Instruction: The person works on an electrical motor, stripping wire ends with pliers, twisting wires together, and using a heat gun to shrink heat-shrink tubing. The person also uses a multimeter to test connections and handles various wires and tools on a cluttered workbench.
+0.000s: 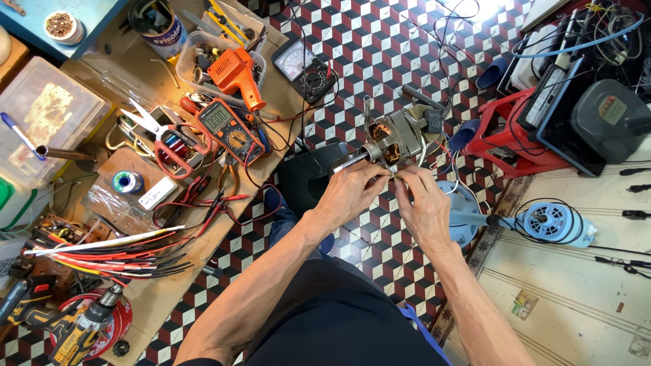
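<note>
Clutter covers my worktop on the left: a bundle of red, yellow and black wire offcuts near its front edge, a solder spool, red-handled scissors, an orange multimeter with its red and black leads trailing over the right edge, an orange soldering gun in a clear tray at the back, and a black analogue meter at the far right corner.

Off that edge, over the checkered floor, I hold the small electric motor in the air, above my lap. My left hand is curled around the motor's near end by the steel shaft, gripping it. My right hand is pinched on the thin wires just under the motor body; exactly how many I hold I cannot tell.

Risk, as I judge it: the motor has nothing under it, so if my left grip loosens it would drop to the tiles, and its own trailing leads could tear loose. Tugging too hard with my right fingers could snap a fine winding wire. The dangling meter leads lie close to my left forearm, and a careless elbow could drag the multimeter off the worktop. A blue fan base and a fan motor housing lie on the floor at my right, well apart.
</note>
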